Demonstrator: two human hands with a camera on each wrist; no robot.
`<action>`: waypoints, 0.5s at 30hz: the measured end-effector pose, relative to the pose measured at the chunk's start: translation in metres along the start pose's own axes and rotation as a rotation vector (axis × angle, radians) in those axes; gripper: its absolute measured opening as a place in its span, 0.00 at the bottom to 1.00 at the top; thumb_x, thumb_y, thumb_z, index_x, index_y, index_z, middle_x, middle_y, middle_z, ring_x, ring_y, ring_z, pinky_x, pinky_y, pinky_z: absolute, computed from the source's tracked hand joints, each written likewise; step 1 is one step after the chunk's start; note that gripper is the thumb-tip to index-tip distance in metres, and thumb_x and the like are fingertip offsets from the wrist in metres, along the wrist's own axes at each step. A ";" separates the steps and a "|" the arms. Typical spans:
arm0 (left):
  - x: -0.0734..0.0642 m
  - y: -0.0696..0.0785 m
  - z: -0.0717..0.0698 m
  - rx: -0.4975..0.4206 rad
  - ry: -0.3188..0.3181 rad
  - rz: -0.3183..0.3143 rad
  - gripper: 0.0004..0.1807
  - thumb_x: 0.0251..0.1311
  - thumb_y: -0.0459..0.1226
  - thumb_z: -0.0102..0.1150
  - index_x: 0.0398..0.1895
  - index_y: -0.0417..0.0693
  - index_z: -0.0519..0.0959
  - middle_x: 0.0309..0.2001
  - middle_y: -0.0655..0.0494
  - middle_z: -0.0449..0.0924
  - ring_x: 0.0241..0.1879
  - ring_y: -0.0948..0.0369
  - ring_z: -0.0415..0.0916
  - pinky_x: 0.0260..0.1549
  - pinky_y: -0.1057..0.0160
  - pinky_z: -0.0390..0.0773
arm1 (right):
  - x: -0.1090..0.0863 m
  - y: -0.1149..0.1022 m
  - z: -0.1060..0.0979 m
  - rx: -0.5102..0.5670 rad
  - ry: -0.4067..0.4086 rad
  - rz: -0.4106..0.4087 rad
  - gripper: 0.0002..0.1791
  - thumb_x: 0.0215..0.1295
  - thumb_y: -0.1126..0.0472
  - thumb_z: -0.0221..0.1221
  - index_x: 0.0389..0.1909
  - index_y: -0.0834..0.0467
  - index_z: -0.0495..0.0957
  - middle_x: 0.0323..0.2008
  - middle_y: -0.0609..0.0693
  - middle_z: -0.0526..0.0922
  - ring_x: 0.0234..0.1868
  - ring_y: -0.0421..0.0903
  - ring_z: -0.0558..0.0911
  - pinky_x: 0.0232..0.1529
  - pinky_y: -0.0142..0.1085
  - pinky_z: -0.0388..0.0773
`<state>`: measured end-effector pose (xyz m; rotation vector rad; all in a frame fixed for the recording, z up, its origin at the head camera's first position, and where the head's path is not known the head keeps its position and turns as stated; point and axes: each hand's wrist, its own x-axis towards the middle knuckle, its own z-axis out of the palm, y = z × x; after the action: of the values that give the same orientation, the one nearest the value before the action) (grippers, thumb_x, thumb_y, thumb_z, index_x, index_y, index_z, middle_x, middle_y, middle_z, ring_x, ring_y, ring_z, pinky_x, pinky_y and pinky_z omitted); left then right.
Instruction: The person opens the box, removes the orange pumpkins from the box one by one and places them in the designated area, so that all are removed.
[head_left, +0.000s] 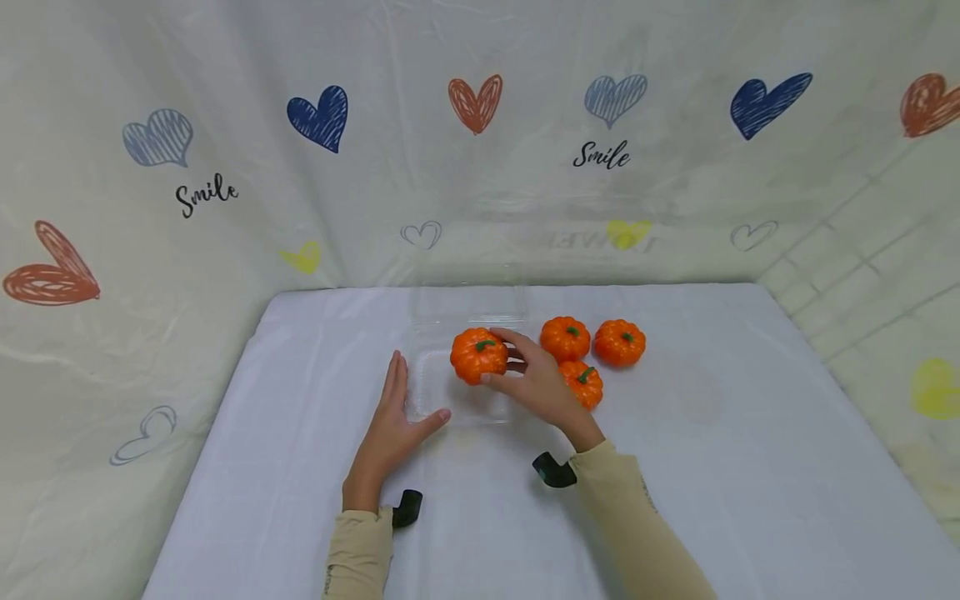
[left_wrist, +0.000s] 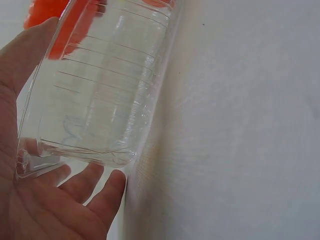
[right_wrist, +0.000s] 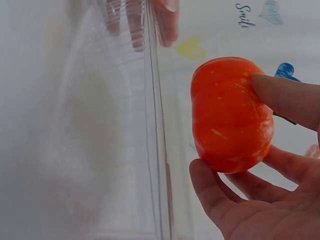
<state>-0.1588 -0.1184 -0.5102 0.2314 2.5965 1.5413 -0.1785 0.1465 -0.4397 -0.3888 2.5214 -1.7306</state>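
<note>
My right hand [head_left: 546,387] pinches a small orange toy pumpkin [head_left: 477,356] with a green stem between thumb and fingers. It holds the pumpkin above a clear plastic container [head_left: 432,402] with its hinged lid standing back. In the right wrist view the pumpkin [right_wrist: 227,117] is apart from the container's rim [right_wrist: 156,125]. At the container's left side lies my left hand [head_left: 395,432], fingers straight and thumb stretched toward the near edge. The left wrist view shows this hand's thumb [left_wrist: 30,52] against the clear wall [left_wrist: 105,95].
Three more orange pumpkins stand right of the container: one at the back [head_left: 565,339], one farther right [head_left: 619,342] and one nearer [head_left: 587,387], partly behind my right hand. A white cloth [head_left: 712,467] covers the table. Behind hangs a curtain [head_left: 525,183] printed with hearts.
</note>
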 end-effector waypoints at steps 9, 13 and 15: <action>0.000 -0.001 0.000 0.005 -0.001 0.001 0.69 0.61 0.60 0.74 0.89 0.55 0.33 0.87 0.64 0.25 0.85 0.50 0.41 0.79 0.44 0.50 | -0.010 -0.001 -0.022 -0.008 0.030 0.034 0.39 0.68 0.61 0.72 0.78 0.57 0.70 0.70 0.59 0.75 0.65 0.61 0.79 0.68 0.58 0.76; 0.000 -0.001 0.000 0.019 -0.001 0.012 0.69 0.61 0.62 0.73 0.89 0.54 0.33 0.87 0.65 0.25 0.86 0.53 0.36 0.80 0.43 0.48 | -0.014 0.002 -0.030 0.009 0.045 0.029 0.38 0.68 0.62 0.72 0.78 0.58 0.70 0.68 0.60 0.77 0.64 0.61 0.80 0.67 0.56 0.77; 0.000 -0.002 0.000 0.024 -0.001 0.016 0.69 0.62 0.62 0.73 0.89 0.53 0.33 0.87 0.64 0.25 0.86 0.53 0.35 0.80 0.42 0.47 | -0.016 0.004 -0.033 0.000 0.054 0.034 0.38 0.69 0.61 0.72 0.78 0.58 0.70 0.68 0.60 0.77 0.62 0.60 0.80 0.66 0.55 0.77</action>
<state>-0.1585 -0.1190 -0.5118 0.2552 2.6203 1.5149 -0.1700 0.1818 -0.4326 -0.3011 2.5496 -1.7525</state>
